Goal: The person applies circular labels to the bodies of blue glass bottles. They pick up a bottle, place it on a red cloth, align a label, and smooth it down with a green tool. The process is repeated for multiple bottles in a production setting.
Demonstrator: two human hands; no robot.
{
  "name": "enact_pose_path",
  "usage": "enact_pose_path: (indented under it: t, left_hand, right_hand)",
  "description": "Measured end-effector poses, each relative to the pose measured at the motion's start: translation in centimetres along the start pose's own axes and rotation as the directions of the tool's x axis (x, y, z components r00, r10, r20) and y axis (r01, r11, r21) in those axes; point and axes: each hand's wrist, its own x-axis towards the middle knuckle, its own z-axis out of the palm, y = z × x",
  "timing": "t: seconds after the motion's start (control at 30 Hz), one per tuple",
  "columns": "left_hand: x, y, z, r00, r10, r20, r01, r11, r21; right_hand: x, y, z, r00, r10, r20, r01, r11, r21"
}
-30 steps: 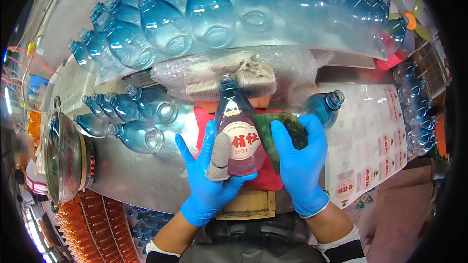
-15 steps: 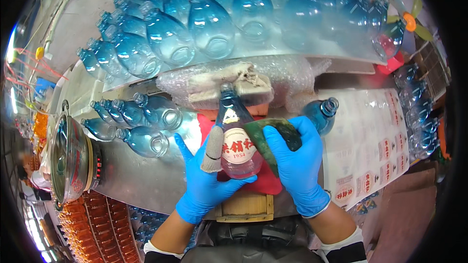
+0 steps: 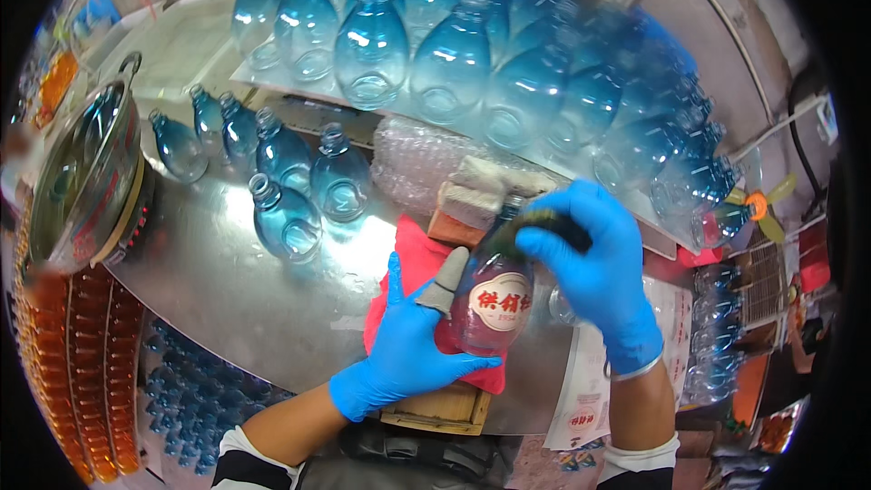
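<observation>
A blue-tinted glass bottle (image 3: 485, 338) with a cream and red label leans, neck away from me, against a cloth-topped reddish block (image 3: 455, 227). My left hand (image 3: 399, 345), blue-gloved with a grey cloth sleeve on one finger, is closed round its lower end, thumb at the base. In my gloved right hand (image 3: 594, 259) is a dark green flat pad (image 3: 549, 222), pressed on the bottle's shoulder above the label. That hand partly hides the pad and is slightly blurred. Under the bottle lies a red cloth (image 3: 386, 295) and a wooden block (image 3: 435, 413).
Several blue bottles (image 3: 340, 177) stand on the metal table at left, beside a wide pan (image 3: 77, 191) on a heater. More blue bottles (image 3: 372, 45) crowd a raised white shelf. Bubble wrap (image 3: 413, 159) lies below it. A label sheet (image 3: 581, 390) is at right.
My right hand has moved the green pad up from beside the label to the bottle's shoulder. My left hand still holds the lower end. The whole view has turned.
</observation>
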Motion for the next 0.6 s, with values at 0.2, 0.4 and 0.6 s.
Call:
enact_pose_path:
  t: [0.2, 0.4, 0.6]
  left_hand:
    - [-0.4, 0.2, 0.2, 0.994, 0.015, -0.106, -0.017, 1.0, -0.023]
    - [-0.4, -0.4, 1.4, 0.989, -0.05, -0.137, 0.017, 0.973, -0.231]
    - [-1.0, -0.8, 1.8, 0.988, 0.096, -0.124, -0.1, 0.995, -0.025]
  right_hand:
    - [-0.7, -0.9, 0.1, 0.933, -0.361, 0.009, 0.307, 0.779, -0.547]
    - [-9.6, -3.5, 2.4, 0.825, -0.479, 0.299, 0.564, 0.668, -0.486]
    - [-12.3, -2.9, 2.2, 0.914, -0.387, 0.125, 0.405, 0.834, -0.375]
